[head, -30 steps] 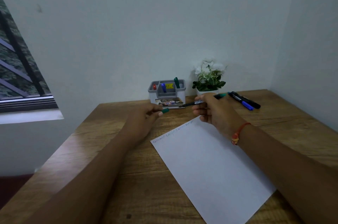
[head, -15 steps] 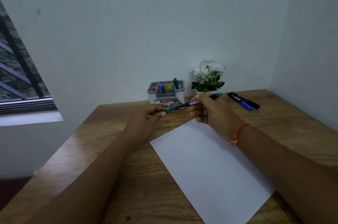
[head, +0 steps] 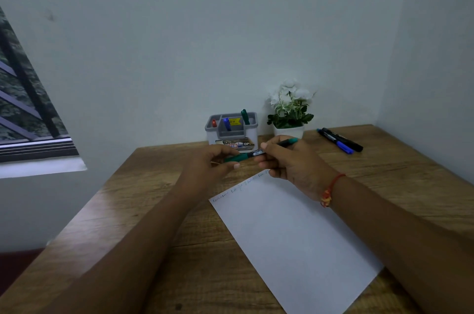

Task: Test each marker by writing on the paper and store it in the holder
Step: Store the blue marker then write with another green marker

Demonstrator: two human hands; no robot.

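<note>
My right hand grips a green marker by its black barrel, above the far edge of the white paper. My left hand holds the marker's green cap, which sits on the marker's left end. The paper lies slanted on the table and has faint writing along its top edge. Behind the hands stands the grey holder, with a red, a blue and a green marker upright in it. A blue marker and a black marker lie at the back right.
A white pot with white flowers stands right of the holder, against the wall. The wooden table fits into a corner, with walls behind and to the right. A window is at the left.
The left hand brought the green cap to the marker's tip and the cap now sits on the marker. Both hands came closer together.
</note>
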